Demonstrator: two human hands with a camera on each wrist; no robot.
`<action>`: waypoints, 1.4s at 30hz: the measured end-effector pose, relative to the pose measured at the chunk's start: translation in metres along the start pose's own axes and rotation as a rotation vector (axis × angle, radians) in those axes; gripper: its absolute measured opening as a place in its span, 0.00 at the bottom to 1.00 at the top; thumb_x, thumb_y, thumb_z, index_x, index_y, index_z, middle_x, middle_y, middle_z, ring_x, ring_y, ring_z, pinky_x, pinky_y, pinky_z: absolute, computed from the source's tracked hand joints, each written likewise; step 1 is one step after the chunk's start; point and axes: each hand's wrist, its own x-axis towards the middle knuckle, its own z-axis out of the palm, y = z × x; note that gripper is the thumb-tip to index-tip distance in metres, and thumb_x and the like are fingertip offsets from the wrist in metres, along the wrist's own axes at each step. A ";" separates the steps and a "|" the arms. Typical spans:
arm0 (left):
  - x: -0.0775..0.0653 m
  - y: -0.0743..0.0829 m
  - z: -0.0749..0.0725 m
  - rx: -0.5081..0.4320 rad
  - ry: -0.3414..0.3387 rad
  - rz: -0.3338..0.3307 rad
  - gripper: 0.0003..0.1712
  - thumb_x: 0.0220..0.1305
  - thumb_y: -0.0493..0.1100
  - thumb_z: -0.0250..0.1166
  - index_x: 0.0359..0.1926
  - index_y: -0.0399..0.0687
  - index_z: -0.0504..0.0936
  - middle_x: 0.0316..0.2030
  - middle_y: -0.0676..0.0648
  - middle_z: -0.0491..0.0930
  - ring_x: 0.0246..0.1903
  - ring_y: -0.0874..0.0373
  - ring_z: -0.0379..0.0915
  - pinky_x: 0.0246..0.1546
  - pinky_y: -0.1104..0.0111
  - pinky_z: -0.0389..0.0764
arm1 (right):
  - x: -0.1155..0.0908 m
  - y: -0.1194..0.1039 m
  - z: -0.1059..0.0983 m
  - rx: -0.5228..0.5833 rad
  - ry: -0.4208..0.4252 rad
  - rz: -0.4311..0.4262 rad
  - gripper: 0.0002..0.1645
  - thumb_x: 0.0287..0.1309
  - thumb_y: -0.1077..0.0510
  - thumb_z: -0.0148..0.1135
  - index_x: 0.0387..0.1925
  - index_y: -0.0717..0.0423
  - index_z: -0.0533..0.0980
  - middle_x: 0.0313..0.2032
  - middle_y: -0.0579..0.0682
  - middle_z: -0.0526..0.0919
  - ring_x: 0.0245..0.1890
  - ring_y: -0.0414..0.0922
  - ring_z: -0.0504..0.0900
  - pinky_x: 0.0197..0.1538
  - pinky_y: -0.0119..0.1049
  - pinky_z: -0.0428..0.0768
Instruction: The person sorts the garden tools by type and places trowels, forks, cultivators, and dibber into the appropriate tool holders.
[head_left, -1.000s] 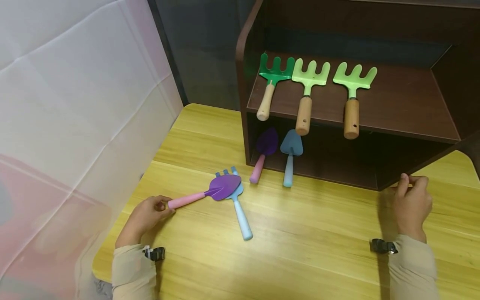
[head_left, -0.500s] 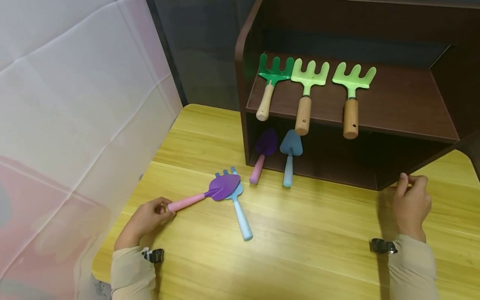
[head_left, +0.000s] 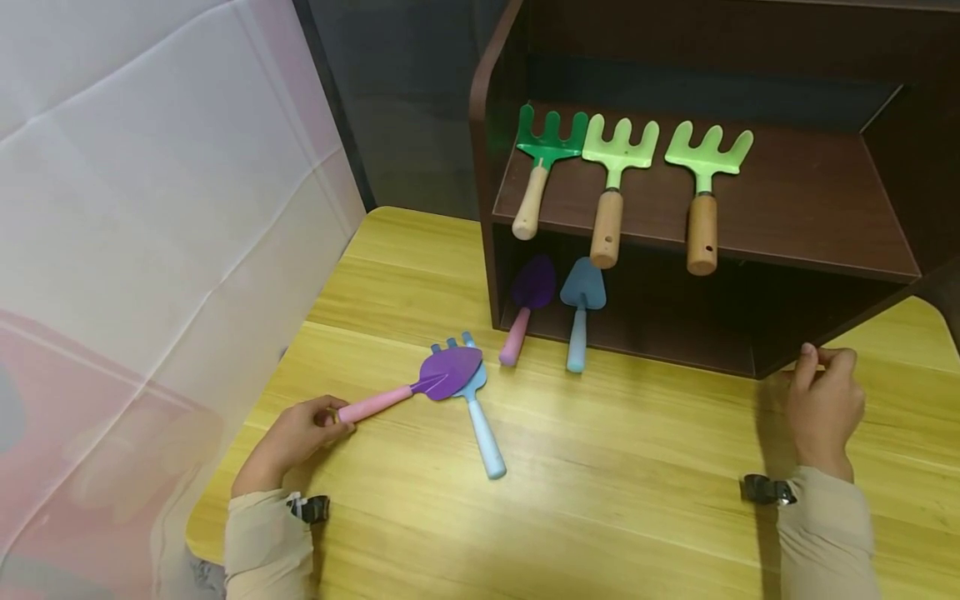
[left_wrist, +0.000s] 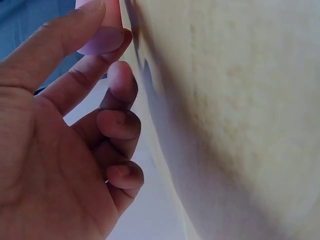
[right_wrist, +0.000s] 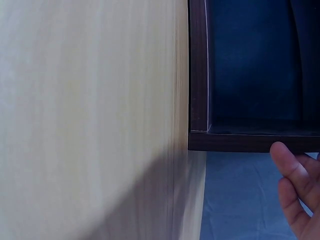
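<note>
My left hand (head_left: 296, 437) pinches the pink handle end of a purple trowel (head_left: 450, 372) between thumb and forefinger; the other fingers (left_wrist: 120, 125) curl loosely beneath. The trowel's blade lies across the head of a light blue hand fork (head_left: 483, 429) on the table. At the right, my right hand (head_left: 825, 408) touches the side panel of a dark brown shelf (head_left: 810, 217); in the right wrist view a fingertip (right_wrist: 282, 152) rests at the panel's edge. Its other fingers are partly out of view.
Three hand forks, one dark green (head_left: 551, 142) and two light green, lie on the upper shelf, wooden handles overhanging. Below are another purple trowel (head_left: 534, 283) and a blue trowel (head_left: 583, 287), handles jutting out. A white curtain (head_left: 187, 167) hangs left of the wooden table (head_left: 600, 500).
</note>
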 end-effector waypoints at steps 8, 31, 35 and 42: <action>-0.002 0.002 0.000 0.023 0.033 0.008 0.22 0.60 0.50 0.68 0.48 0.39 0.81 0.26 0.49 0.72 0.27 0.58 0.64 0.29 0.69 0.65 | 0.002 -0.002 0.000 0.001 -0.002 -0.002 0.25 0.71 0.48 0.42 0.48 0.70 0.69 0.35 0.73 0.81 0.41 0.74 0.77 0.39 0.64 0.66; -0.019 0.024 0.003 -0.085 0.177 0.185 0.07 0.54 0.36 0.67 0.29 0.45 0.75 0.20 0.53 0.66 0.20 0.66 0.60 0.20 0.74 0.64 | 0.000 0.000 0.000 0.008 -0.005 0.006 0.25 0.71 0.49 0.43 0.47 0.70 0.69 0.35 0.73 0.81 0.42 0.72 0.78 0.41 0.63 0.66; -0.022 0.030 0.003 -0.044 0.245 0.241 0.08 0.52 0.36 0.68 0.27 0.47 0.74 0.18 0.55 0.64 0.18 0.67 0.58 0.18 0.74 0.62 | 0.000 0.000 0.000 0.011 -0.001 0.004 0.25 0.71 0.48 0.43 0.47 0.69 0.69 0.35 0.73 0.82 0.41 0.72 0.79 0.41 0.63 0.67; -0.028 0.038 0.001 -0.006 0.335 0.288 0.10 0.50 0.35 0.68 0.25 0.51 0.74 0.17 0.57 0.64 0.18 0.68 0.56 0.19 0.73 0.60 | 0.000 0.000 0.002 0.006 0.008 0.004 0.25 0.71 0.48 0.43 0.47 0.69 0.69 0.35 0.74 0.81 0.42 0.72 0.78 0.41 0.63 0.67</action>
